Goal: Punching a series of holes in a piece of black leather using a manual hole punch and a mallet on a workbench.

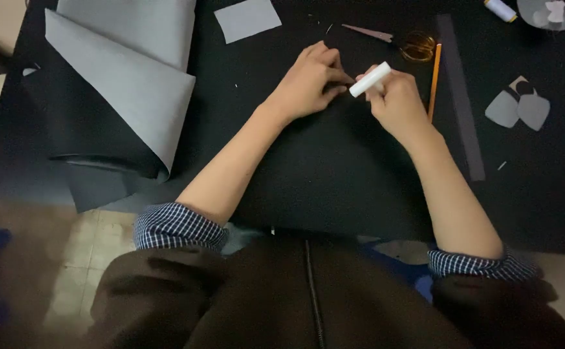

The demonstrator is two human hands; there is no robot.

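Dark jacket front with a zip and rolled checked cuffs nearest the lens, forearms reaching out over the black sheet (pixel 334 168) that covers the tabletop. Right hand (pixel 395 103) in a clenched grip around a white stick-shaped tube (pixel 370 79), held slanted, its lower tip pointing at the left hand's fingers, probably to dab something small there. Left hand (pixel 308 81) pressed fingertips-down on the black sheet just left of the tube, pinching or pinning something too small to make out; cannot tell whether it holds anything. Just right of the tube, an orange pencil (pixel 434 81) lies beside a dark strip (pixel 461 97). Beyond the tube, scissors (pixel 399 40) with gold handles. Farther right, grey cut-out shapes (pixel 519 106). Well left of the tube, curled grey sheets (pixel 127 77) and a small grey square (pixel 247 19).
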